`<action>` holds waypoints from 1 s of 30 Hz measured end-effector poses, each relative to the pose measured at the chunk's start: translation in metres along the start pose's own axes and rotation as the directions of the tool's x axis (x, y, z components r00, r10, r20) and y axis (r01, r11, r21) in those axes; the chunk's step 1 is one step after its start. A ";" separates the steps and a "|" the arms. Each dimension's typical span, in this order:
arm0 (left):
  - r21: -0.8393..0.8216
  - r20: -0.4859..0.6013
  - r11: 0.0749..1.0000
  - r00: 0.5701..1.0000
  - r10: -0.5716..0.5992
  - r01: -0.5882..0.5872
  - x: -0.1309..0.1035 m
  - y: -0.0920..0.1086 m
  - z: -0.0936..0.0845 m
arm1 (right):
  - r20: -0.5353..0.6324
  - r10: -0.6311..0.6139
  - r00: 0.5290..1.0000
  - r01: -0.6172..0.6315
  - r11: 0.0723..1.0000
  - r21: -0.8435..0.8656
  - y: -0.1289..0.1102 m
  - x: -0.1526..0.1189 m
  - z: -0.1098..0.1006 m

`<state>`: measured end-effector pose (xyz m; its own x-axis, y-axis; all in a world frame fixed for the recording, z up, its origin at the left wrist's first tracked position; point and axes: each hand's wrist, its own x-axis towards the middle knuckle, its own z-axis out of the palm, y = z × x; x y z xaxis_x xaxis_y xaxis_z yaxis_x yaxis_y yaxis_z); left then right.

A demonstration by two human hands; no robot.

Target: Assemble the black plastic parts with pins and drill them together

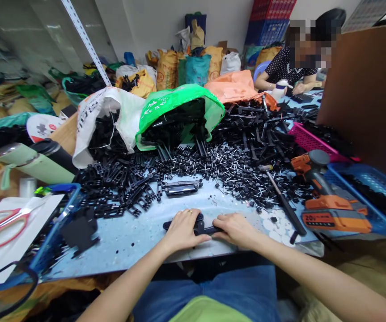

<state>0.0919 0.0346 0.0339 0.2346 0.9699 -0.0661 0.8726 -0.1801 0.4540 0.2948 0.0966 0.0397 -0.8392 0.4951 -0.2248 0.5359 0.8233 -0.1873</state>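
Observation:
A black plastic part (pixel 199 226) lies at the front edge of the blue table, under both hands. My left hand (pixel 184 229) rests over its left portion, fingers bent around it and thumb stretched to the right. My right hand (pixel 235 229) grips the part's right end with curled fingers. Just behind them sits another black assembly (pixel 181 188). Beyond it spreads a pile of small black pieces with metal pins (pixel 229 165), and long black parts (pixel 112 185) are heaped to the left.
An orange cordless drill (pixel 335 214) and a black-handled hammer (pixel 286 205) lie right. Red scissors (pixel 18 221) rest on paper at left. Green (pixel 179 96) and white (pixel 130 112) sacks of parts stand behind. A person (pixel 290 67) sits at the back right beside a cardboard panel (pixel 363 89).

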 end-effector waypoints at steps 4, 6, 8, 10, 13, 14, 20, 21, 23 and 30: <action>-0.028 -0.030 0.999 0.999 0.020 -0.020 -0.003 0.001 0.001 | 0.007 0.015 1.000 -0.015 1.000 -0.009 -0.007 -0.004 -0.008; -0.041 -0.047 0.999 0.999 0.022 -0.024 -0.004 -0.001 0.001 | 0.012 0.010 1.000 -0.009 1.000 -0.012 -0.008 -0.004 -0.010; -0.058 -0.059 0.998 0.998 0.023 -0.026 -0.004 -0.002 0.001 | 0.012 0.004 1.000 -0.004 1.000 -0.017 -0.008 -0.004 -0.011; -0.062 -0.068 0.998 0.997 0.025 -0.029 -0.005 -0.003 0.002 | 0.007 0.005 1.000 -0.004 1.000 -0.019 -0.008 -0.004 -0.010; -0.035 -0.073 0.998 0.996 0.043 -0.046 -0.007 -0.003 0.003 | -0.016 0.015 1.000 -0.016 1.000 -0.022 -0.008 -0.004 -0.009; -0.027 -0.074 0.998 0.996 0.048 -0.050 -0.007 -0.003 0.004 | -0.023 0.014 1.000 -0.015 1.000 -0.027 -0.008 -0.004 -0.010; -0.061 -0.087 0.998 0.996 0.022 -0.028 -0.008 -0.004 0.000 | -0.007 -0.095 0.995 0.094 0.993 -0.068 -0.008 -0.002 -0.023; -0.063 -0.083 0.998 0.996 0.023 -0.028 -0.008 -0.004 -0.001 | -0.009 -0.103 0.995 0.102 0.992 -0.075 -0.009 -0.002 -0.025; -0.058 -0.078 0.998 0.997 0.030 -0.034 -0.008 -0.005 -0.003 | -0.013 -0.103 0.995 0.102 0.991 -0.086 -0.010 -0.002 -0.028; -0.038 -0.127 0.998 0.991 0.050 -0.055 -0.007 -0.008 0.002 | -0.081 -0.001 0.997 -0.011 0.988 -0.153 -0.021 -0.002 -0.028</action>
<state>0.0840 0.0293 0.0290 0.2216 0.9726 0.0701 0.8414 -0.2270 0.4904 0.2823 0.0860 0.0711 -0.8445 0.5151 -0.1466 0.5249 0.8504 -0.0359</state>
